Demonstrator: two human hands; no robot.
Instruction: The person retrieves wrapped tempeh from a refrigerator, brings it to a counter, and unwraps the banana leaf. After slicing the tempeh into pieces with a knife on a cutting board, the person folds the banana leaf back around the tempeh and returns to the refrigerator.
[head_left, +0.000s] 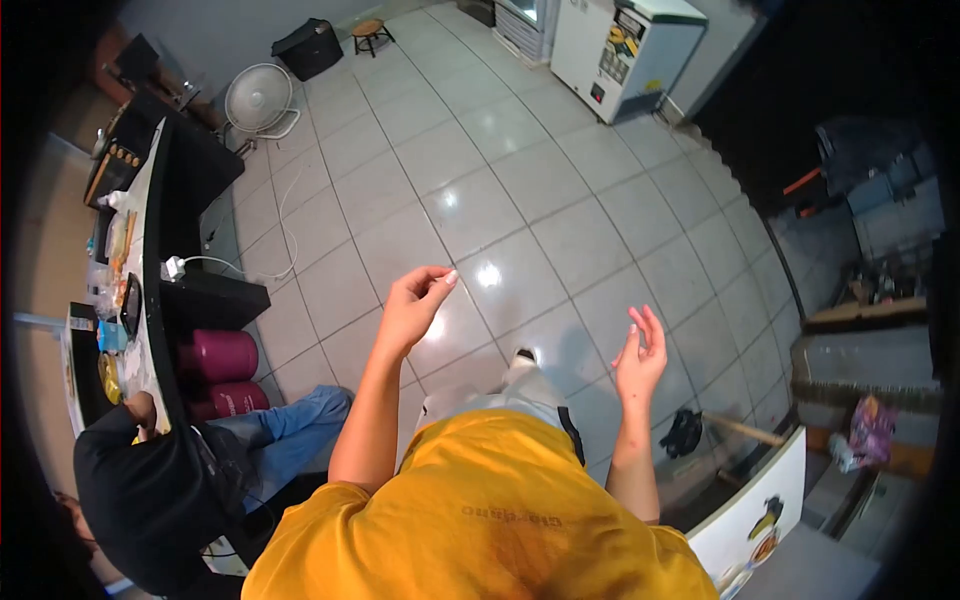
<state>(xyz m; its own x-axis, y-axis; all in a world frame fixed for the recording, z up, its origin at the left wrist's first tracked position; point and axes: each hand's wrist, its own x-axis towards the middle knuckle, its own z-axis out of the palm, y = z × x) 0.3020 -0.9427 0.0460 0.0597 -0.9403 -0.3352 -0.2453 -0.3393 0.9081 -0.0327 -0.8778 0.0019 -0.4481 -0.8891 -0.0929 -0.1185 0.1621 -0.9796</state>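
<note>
My left hand (413,308), mid-frame: pinched together; my right hand (638,368), right of centre: fingers apart (nothing visibly held, nothing finished).

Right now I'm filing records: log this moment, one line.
left hand: raised, curled; right hand: raised, open; held: nothing visible; below: tiled floor

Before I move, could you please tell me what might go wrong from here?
The white cord looped across the tiles could catch a foot. Stepping left might bump the other person's legs. The dark phone-like item near the edge of the counter could be knocked off.
</note>
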